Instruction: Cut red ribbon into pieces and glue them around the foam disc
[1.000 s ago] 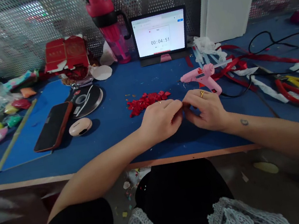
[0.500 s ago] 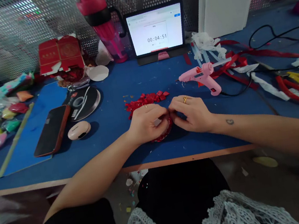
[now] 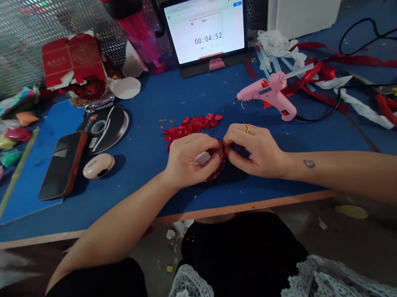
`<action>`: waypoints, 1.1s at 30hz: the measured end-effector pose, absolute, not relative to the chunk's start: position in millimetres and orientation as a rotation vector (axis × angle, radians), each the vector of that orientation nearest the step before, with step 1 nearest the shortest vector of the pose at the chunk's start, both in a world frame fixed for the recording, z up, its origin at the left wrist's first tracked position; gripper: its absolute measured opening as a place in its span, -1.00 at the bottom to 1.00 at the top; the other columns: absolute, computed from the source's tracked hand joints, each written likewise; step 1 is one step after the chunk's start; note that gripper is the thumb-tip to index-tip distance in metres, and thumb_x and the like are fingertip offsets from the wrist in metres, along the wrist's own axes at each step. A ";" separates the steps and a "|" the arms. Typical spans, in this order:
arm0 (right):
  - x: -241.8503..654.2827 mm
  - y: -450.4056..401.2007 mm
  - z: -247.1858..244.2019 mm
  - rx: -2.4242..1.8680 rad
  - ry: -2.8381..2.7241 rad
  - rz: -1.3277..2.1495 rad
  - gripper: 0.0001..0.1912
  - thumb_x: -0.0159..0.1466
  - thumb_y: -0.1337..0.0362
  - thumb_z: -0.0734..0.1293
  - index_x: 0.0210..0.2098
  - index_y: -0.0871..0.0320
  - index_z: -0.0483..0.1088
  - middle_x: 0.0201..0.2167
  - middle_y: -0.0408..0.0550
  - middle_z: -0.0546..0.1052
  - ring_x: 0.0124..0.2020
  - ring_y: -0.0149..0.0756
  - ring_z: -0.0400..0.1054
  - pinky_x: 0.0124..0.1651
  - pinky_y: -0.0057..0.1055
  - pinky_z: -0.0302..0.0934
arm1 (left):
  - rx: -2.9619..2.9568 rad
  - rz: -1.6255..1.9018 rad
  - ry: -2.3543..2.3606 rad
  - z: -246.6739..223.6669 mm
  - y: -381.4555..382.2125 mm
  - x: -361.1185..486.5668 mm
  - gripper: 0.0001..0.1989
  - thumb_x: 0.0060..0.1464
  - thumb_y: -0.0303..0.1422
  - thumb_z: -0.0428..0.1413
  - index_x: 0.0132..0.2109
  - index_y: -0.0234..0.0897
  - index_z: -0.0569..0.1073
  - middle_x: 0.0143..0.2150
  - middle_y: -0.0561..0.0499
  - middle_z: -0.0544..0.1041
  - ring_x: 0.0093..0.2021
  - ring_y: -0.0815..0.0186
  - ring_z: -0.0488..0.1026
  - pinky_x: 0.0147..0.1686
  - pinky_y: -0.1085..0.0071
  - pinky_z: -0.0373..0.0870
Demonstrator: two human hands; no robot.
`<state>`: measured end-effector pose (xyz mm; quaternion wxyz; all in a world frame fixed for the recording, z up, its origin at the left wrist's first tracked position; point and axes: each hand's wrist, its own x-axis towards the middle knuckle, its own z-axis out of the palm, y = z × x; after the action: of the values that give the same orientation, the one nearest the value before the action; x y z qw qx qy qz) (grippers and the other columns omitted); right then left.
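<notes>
Right hand (image 3: pixel 256 151) on red ring (image 3: pixel 217 169)

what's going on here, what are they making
A person is working with both bare hands at a blue-topped bench. The left hand and right hand pinch a curved red piece together, with a bit of white paper showing beside the fingers. Just beyond lies a pile of small red pieces. A pink hot glue gun rests nearby, not held, and a tablet shows a timer at 00:04:52.
</notes>
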<state>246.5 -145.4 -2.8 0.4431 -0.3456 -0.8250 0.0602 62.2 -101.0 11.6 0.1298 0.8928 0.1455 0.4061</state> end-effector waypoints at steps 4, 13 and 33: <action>249.4 -145.4 -4.3 -0.905 -2.079 0.102 -0.89 0.19 0.45 0.16 -0.40 0.13 0.21 -0.46 -0.14 0.37 -0.41 -0.38 0.23 -0.30 -0.42 0.14 | 2.625 1.167 0.471 11.1 -103.8 64.4 -0.91 0.03 -0.52 0.05 -0.39 -0.32 0.43 -0.50 0.05 0.51 -0.49 0.47 0.43 -0.43 0.57 0.38; 247.0 -145.0 -6.0 -0.915 -2.152 -0.008 -0.90 0.18 0.45 0.16 -0.38 0.13 0.21 -0.45 -0.08 0.39 -0.40 -0.32 0.24 -0.31 -0.41 0.19 | 2.684 1.198 0.630 7.8 -113.7 64.8 -0.88 0.01 -0.52 0.05 -0.46 -0.30 0.39 -0.53 0.09 0.48 -0.50 0.46 0.41 -0.45 0.56 0.34; 263.2 -148.1 3.8 -0.820 -2.131 0.009 -0.89 0.20 0.45 0.21 -0.34 0.13 0.31 -0.45 -0.14 0.46 -0.42 -0.38 0.30 -0.31 -0.44 0.22 | 2.679 1.235 0.630 12.5 -123.9 70.7 -0.96 0.07 -0.51 0.10 -0.31 -0.33 0.46 -0.43 0.08 0.56 -0.45 0.47 0.49 -0.39 0.58 0.42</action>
<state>263.2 -148.1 3.8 0.4159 -0.3266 -0.8488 0.0034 70.7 -123.9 12.5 0.0626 0.8865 0.2084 0.4085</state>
